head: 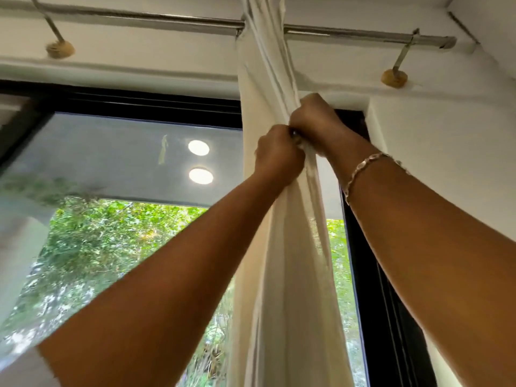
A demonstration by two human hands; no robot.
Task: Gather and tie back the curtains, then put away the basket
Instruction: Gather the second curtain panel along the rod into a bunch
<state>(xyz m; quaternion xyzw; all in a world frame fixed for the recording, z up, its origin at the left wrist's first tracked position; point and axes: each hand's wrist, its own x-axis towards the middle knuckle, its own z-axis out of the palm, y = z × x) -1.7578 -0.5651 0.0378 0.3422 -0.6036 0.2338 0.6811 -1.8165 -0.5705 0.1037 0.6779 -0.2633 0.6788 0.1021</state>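
Curtain [287,247] hangs bunched into one narrow rope down the centre of the frame, from the rod [363,36] at the top to the bottom edge. At centre the left hand [276,155] and right hand [315,121] meet, both curled tight round the cloth with the right just above, likely pinning the folds together while a tie is worked there. The basket is not in view.

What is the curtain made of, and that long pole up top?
The curtain looks like thin cream cloth, probably cotton or linen: matte, soft folds, light shows through it. The pole looks like metal, shiny silver, with bright glints along it. Its round wall mounts look wooden, but they are blurred.
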